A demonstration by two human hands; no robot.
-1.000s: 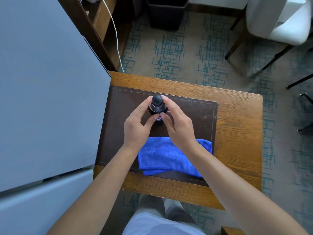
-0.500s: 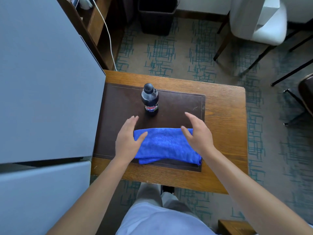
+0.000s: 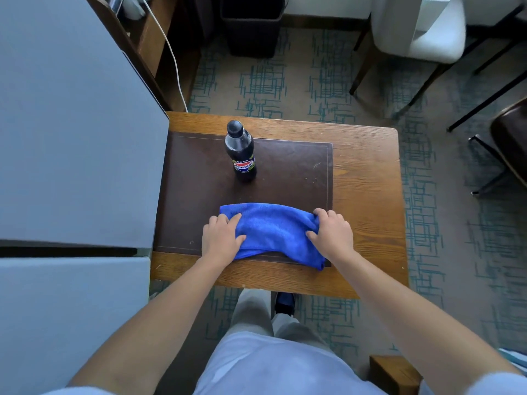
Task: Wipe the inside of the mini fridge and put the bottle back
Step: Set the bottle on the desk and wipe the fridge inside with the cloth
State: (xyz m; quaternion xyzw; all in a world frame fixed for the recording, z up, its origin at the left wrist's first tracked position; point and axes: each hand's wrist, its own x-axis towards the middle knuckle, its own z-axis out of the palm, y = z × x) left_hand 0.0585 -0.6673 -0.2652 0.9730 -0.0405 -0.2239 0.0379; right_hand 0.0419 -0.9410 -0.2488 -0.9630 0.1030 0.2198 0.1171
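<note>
A dark cola bottle (image 3: 241, 152) with a black cap stands upright on the brown mat (image 3: 196, 178) of the small wooden table (image 3: 368, 172). Nearer me on the mat lies a folded blue cloth (image 3: 273, 232), bunched up a little in the middle. My left hand (image 3: 221, 238) grips its left end and my right hand (image 3: 332, 233) grips its right end with curled fingers. The grey mini fridge (image 3: 71, 138) stands at the table's left with its door closed, so its inside is hidden.
A black waste bin (image 3: 252, 27) stands on the carpet beyond the table. A white chair (image 3: 419, 29) is at the far right, and a dark chair (image 3: 510, 143) at the right edge. A white cable (image 3: 171, 52) hangs by a wooden shelf unit behind the fridge.
Both hands let go of the bottle, drew back toward me and came down on the two ends of the blue cloth. The bottle stays standing on the mat.
</note>
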